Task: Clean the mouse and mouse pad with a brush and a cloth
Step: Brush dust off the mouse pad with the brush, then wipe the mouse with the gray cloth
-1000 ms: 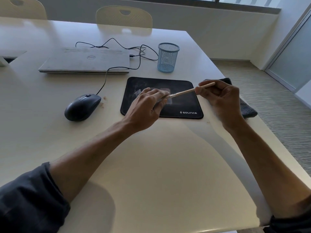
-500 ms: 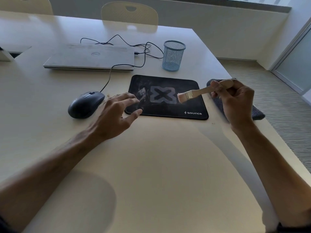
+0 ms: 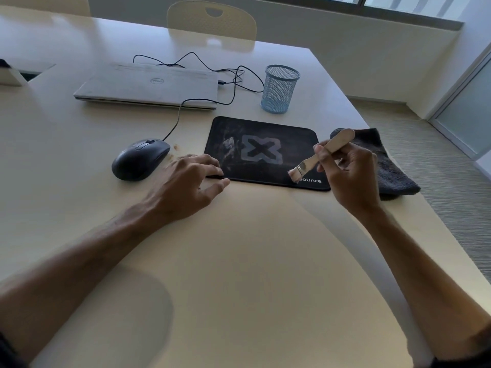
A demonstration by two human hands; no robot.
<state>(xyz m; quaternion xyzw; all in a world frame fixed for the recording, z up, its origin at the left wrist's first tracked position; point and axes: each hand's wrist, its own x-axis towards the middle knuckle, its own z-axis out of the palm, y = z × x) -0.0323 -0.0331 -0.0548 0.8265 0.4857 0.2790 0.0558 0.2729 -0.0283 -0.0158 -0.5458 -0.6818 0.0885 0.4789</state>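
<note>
Both sleeves were cut off at the frame's bottom. The left hand [image 3: 186,187] lay loose, fingers spread, covering the near-left corner of the flat black mouse pad [image 3: 261,152]. The right hand [image 3: 348,173] gripped a wooden brush [image 3: 318,158], its bristles over the pad's logo, partly hiding the dark terry cloth [image 3: 390,168]. The glossy mouse [image 3: 139,159] sat on the desk [image 3: 239,261], left.

Dim daylight from windows; wide-angle edges bend.

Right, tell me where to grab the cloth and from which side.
Take the dark grey cloth at its near end, coming from above at the table's right edge. It lies flat and folded right of the mouse pad; its far end sits behind the brush and right hand.
</note>
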